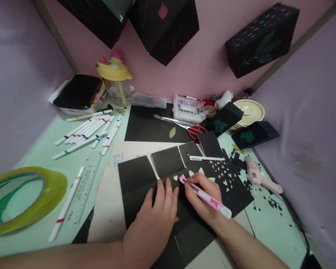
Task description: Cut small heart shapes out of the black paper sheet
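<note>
Black paper (137,179) with slits and small cut-out shapes lies on a pale board (103,209). My left hand (156,216) rests flat on it, fingers slightly apart, holding nothing. A pink and white craft knife (210,200) is gripped by my right hand (204,194), its tip end at the paper beside a small white heart-shaped opening (176,178). The blade itself is too small to make out. Star- and heart-shaped openings (224,172) cover the paper's right part. Above my right hand lies a white pen (207,158).
Red-handled scissors (197,132) and a clear case (187,110) sit at the back. White markers (84,130), a ruler (85,190) and a yellow-green tape roll (56,186) are left. A pink glue gun (261,177) and black scraps lie right. Black boxes (263,41) hang above.
</note>
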Demonstrator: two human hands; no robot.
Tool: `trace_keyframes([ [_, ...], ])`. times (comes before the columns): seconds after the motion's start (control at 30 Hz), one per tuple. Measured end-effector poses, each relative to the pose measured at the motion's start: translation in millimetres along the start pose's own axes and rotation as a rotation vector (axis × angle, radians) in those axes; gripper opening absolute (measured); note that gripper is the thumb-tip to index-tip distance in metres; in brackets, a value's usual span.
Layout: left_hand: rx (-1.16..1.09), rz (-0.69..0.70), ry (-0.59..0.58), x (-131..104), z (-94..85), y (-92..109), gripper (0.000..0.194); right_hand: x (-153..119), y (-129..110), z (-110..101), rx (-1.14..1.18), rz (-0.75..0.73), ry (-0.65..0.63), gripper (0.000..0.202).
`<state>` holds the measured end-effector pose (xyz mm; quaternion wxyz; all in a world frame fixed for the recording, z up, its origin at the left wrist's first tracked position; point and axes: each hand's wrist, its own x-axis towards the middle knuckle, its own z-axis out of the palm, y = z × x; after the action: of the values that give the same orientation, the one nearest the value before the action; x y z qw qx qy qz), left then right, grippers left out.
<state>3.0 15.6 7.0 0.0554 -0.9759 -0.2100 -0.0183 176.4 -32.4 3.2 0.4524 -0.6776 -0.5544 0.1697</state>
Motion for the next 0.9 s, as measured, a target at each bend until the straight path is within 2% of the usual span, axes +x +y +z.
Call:
trace_keyframes([
  [0.27,0.005,0.0,-0.019,-1.1,-0.5,1.1,0.055,-0.8,1.1,-0.8,-0.019,-0.031,-0.022,0.011],
  [0.57,-0.101,-0.023,-0.063,-0.9,0.0,0.2,0.055,0.8,-2.7,-1.7,-0.079,-0.178,-0.066,0.015],
  [0.73,-0.056,-0.023,-0.085,-0.2,-0.6,0.9,0.053,0.4,-2.4,-2.2,-0.056,-0.157,-0.078,0.016],
  [0.9,-0.014,-0.001,-0.041,-0.9,-0.5,0.5,0.054,-1.2,1.8,0.0,0.004,-0.102,-0.031,0.014],
])
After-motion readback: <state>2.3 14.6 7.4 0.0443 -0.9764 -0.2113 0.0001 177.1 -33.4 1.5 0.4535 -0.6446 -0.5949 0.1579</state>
